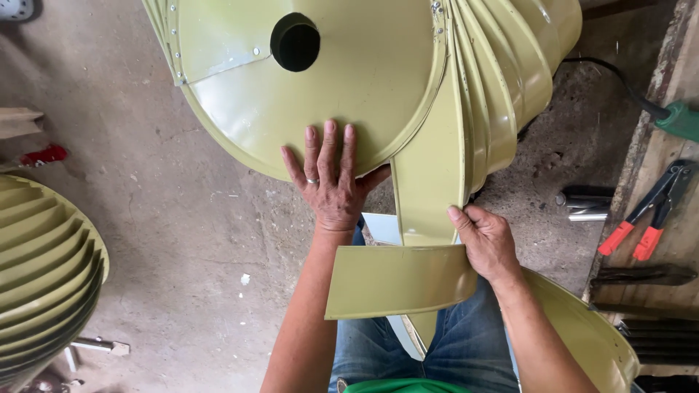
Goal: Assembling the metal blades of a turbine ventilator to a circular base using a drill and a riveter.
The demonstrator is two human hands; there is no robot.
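A large olive-green sheet-metal fan assembly [349, 80] lies in front of me, a round disc with a dark centre hole [295, 42] and curved blades stacked at its right side. My left hand [331, 182], with a ring on one finger, lies flat with spread fingers on the disc's lower edge. My right hand [486, 240] grips the edge of a loose curved olive blade [429, 196] that reaches from the disc down over my lap. Another curved olive strip [397, 280] lies across my knees between my forearms.
A second stack of olive blades [44, 269] sits at the left on the concrete floor. A wooden bench at the right carries red-handled pliers [644, 215], a green tool with a black cable [677, 120] and dark metal files [641, 275]. Metal tubes [586, 206] lie on the floor.
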